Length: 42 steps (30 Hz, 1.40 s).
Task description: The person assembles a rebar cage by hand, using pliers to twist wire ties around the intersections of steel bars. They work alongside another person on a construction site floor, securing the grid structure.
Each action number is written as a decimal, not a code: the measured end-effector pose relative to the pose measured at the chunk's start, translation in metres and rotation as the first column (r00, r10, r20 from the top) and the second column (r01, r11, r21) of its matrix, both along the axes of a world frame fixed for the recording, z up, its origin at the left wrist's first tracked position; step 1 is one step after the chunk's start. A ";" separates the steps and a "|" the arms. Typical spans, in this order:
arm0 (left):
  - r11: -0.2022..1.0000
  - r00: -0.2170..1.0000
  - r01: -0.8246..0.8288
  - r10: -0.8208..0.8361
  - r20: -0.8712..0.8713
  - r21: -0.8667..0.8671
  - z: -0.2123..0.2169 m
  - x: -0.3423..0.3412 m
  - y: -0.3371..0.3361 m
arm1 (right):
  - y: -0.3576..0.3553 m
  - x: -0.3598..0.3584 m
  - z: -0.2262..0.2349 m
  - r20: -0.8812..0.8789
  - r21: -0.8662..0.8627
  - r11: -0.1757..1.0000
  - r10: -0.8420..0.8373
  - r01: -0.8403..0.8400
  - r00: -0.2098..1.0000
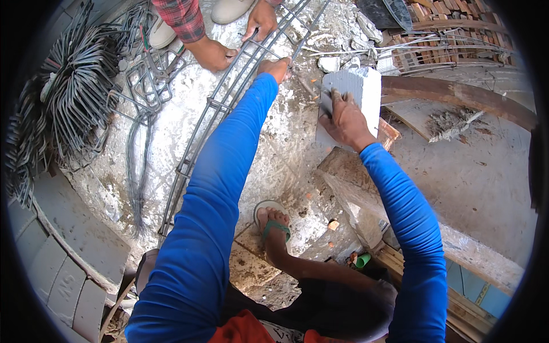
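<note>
A long steel rebar cage (213, 103), with stirrups tied across its bars, runs diagonally from the top middle to the lower left. My left hand (277, 70) reaches across it, its fingers closed around a bar near the far end. My right hand (346, 121) rests with its fingers stretched out on a grey and white block (369, 97) to the right. Nothing is gripped in that hand. At the top, another person's hands, one nearer (213, 54) and one farther (262, 20), touch the cage.
At left lies a heap of bent steel stirrups (80, 91), beside loose stirrups (146, 83), pliers (153, 63) and tie wire (136, 177). Stacked bricks (452, 43) and a curved wooden beam (457, 94) occupy the right. My sandalled foot (273, 220) stands on the dusty ground.
</note>
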<state>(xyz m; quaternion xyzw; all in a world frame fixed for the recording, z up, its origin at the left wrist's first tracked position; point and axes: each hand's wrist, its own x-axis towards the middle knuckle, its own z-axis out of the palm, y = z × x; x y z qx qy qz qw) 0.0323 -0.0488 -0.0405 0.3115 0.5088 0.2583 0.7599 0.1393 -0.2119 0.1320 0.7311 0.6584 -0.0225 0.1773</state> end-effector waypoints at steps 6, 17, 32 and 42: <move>1.000 0.995 -0.018 0.018 -0.102 -0.001 0.004 -0.004 -0.005 | 0.008 -0.001 0.017 -0.439 -0.178 0.917 -0.398 0.356 0.805; 0.999 0.998 -0.010 0.013 -0.057 0.048 -0.040 0.008 0.007 | 0.005 0.006 0.002 -0.335 -0.079 0.967 -0.253 0.240 0.908; 0.993 0.959 0.051 -0.021 -0.283 0.102 -0.004 0.002 -0.006 | -0.008 -0.007 -0.009 -0.619 -0.758 0.475 -0.741 0.448 -0.262; 0.996 0.986 -0.087 0.084 -0.146 -0.015 -0.008 0.005 -0.007 | 0.002 0.004 0.012 0.113 0.256 0.949 0.159 -0.183 0.981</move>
